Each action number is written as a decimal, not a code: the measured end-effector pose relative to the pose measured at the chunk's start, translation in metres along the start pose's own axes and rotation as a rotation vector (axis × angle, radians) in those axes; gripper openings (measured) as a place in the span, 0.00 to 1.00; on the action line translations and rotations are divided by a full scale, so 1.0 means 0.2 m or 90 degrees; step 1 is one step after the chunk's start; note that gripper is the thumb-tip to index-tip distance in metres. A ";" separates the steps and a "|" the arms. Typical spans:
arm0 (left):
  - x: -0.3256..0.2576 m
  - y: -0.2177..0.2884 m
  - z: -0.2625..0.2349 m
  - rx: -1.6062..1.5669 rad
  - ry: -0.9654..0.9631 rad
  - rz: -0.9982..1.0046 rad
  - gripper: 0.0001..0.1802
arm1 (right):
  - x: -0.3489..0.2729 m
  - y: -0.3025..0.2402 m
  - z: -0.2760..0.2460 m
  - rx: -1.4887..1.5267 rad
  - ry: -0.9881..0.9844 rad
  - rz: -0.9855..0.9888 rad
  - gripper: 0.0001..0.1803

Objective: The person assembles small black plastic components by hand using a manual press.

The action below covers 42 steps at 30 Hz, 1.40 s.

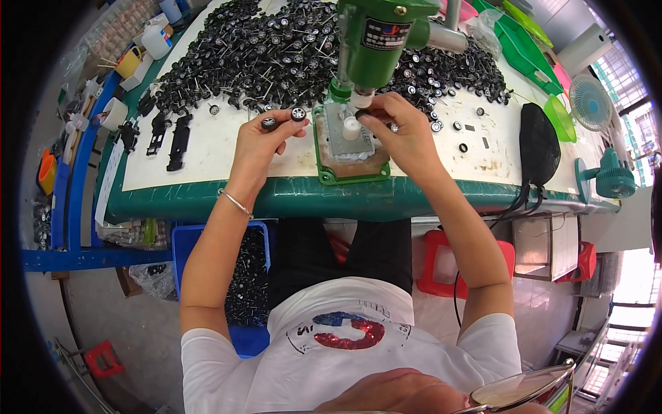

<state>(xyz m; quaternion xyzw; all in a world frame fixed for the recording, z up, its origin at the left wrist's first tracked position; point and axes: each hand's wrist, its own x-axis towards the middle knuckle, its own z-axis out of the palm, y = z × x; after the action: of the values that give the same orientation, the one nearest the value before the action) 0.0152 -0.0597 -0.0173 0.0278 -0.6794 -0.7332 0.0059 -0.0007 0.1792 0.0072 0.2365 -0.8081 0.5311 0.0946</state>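
Note:
My left hand (261, 145) is closed around small black toy wheels with silver hubs; one wheel (298, 114) sticks out at the fingertips and another wheel (269, 123) shows by the knuckles. Any axle between them is hidden. My right hand (407, 138) pinches a dark wheel (363, 114) between thumb and forefinger, beside the white round fixture (351, 128) of a green bench press (376, 62). A further wheel (393, 127) shows under its fingers. The press ram sits just above the fixture, over the green-edged base (353, 174).
A large heap of wheels and axles (255, 55) covers the table's back. Black toy chassis (179, 141) lie at left; a black cloth bag (540, 148) and green fan (616, 176) stand at right. Below are a blue bin (181, 241) and red stool (431, 259).

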 end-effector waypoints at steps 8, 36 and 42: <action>-0.04 0.00 -0.01 -0.028 -0.021 0.004 0.10 | -0.07 0.04 0.08 -0.221 0.025 -0.244 0.10; 0.05 0.05 0.32 -0.041 -0.103 0.087 0.08 | 0.55 -0.26 -0.51 0.434 0.205 0.019 0.16; 0.06 0.06 0.34 -0.039 -0.104 0.157 0.08 | 0.86 -0.72 -0.55 0.448 0.168 0.035 0.13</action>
<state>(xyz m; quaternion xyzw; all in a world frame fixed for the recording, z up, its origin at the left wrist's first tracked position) -0.0015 0.0072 -0.0004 -0.1162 -0.6529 -0.7473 0.0416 -0.0918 0.1827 0.2391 0.1624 -0.5631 0.8046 0.0964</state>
